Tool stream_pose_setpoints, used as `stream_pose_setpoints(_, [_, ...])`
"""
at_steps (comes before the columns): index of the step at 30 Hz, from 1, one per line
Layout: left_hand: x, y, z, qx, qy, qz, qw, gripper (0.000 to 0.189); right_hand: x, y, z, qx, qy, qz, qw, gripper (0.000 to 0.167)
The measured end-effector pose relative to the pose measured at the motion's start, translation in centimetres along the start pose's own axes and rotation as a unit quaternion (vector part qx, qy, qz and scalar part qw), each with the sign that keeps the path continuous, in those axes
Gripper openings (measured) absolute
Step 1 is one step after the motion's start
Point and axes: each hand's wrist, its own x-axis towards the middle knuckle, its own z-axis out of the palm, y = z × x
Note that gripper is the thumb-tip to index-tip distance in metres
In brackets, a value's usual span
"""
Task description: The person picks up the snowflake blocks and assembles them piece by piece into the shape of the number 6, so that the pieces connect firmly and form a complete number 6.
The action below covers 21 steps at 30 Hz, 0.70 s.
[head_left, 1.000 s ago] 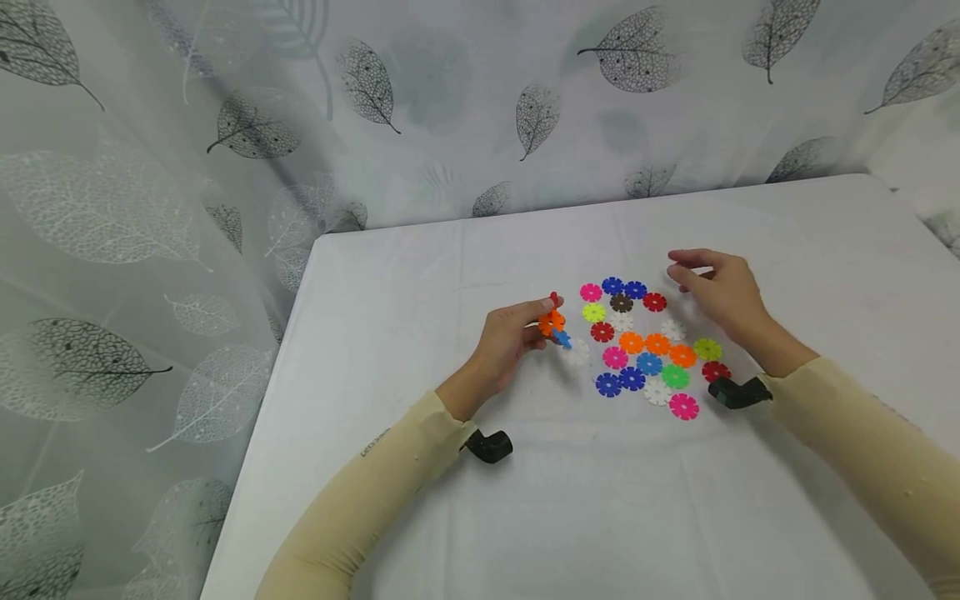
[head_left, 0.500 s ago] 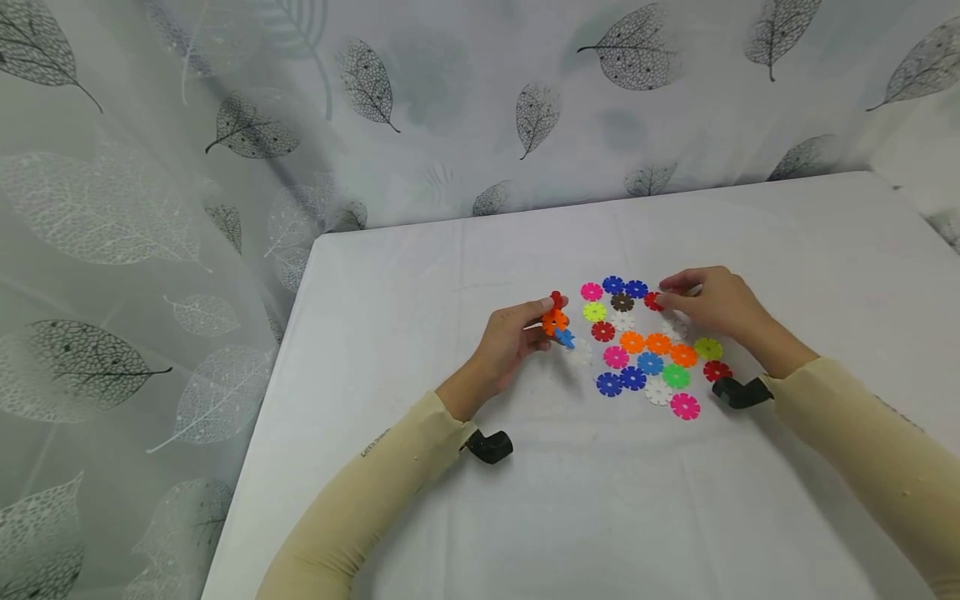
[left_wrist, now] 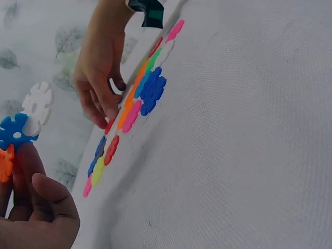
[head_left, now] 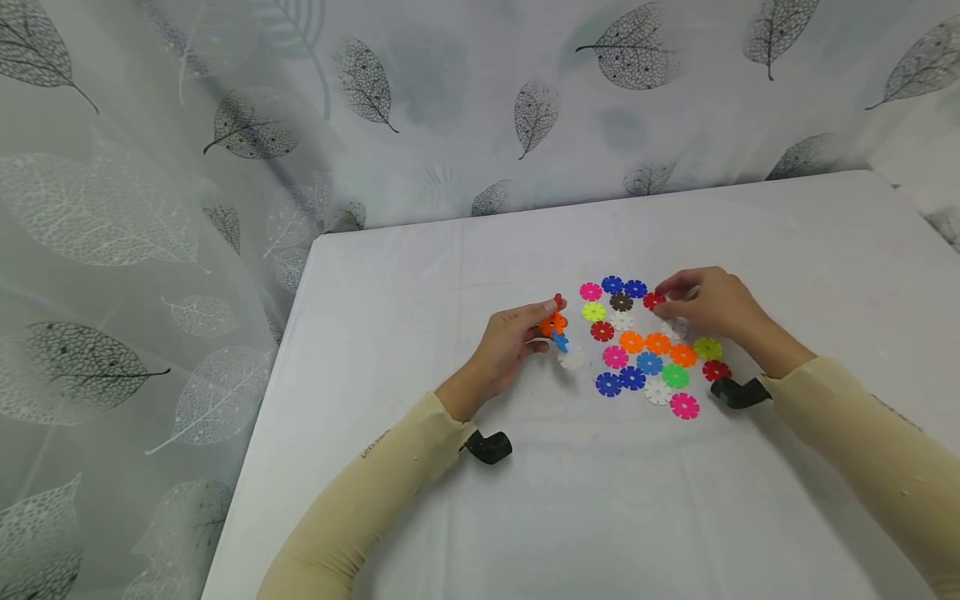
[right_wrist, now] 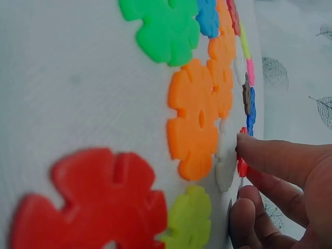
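Note:
My left hand [head_left: 516,342] holds a joined chain of notched plastic discs above the table, pinched between thumb and fingers. The chain has a red disc at the top, an orange disc [head_left: 553,323], a blue disc [left_wrist: 15,130] and a white disc [left_wrist: 38,108] at the low end in the head view. At the far right of the loose discs, my right hand [head_left: 712,304] pinches a red disc [head_left: 652,301] by its edge. In the right wrist view the thumb and fingers of this hand close in on that red disc [right_wrist: 242,166], partly covering it.
Several loose discs lie flat on the white table [head_left: 480,275]: an orange disc [head_left: 657,344], a green disc [head_left: 676,377], a brown disc [head_left: 621,302], a pink disc [head_left: 684,407] and others. A leaf-patterned curtain [head_left: 442,108] hangs behind the table and to its left.
My right hand has come down and left onto the red disc and now pinches it. The left hand stays nearly in place, its chain turned slightly.

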Motion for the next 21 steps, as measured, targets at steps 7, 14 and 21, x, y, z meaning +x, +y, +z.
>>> stream_pose_setpoints(7, [0.0,-0.1,0.0,-0.01,-0.009,-0.006,0.9999,0.048,0.0,-0.2,0.1,0.027,0.001,-0.019,0.9995,0.045])
stream_pose_setpoints(14, [-0.1,-0.1,0.0,-0.002,-0.03,0.001,0.9996,0.041,-0.5,-1.6,0.4,0.071,-0.013,-0.051,0.996,0.037])
stream_pose_setpoints(21, [-0.1,-0.2,0.1,0.012,-0.04,0.004,0.9991,0.04,-1.5,-4.0,0.5,0.117,-0.031,-0.107,0.9869,0.039])
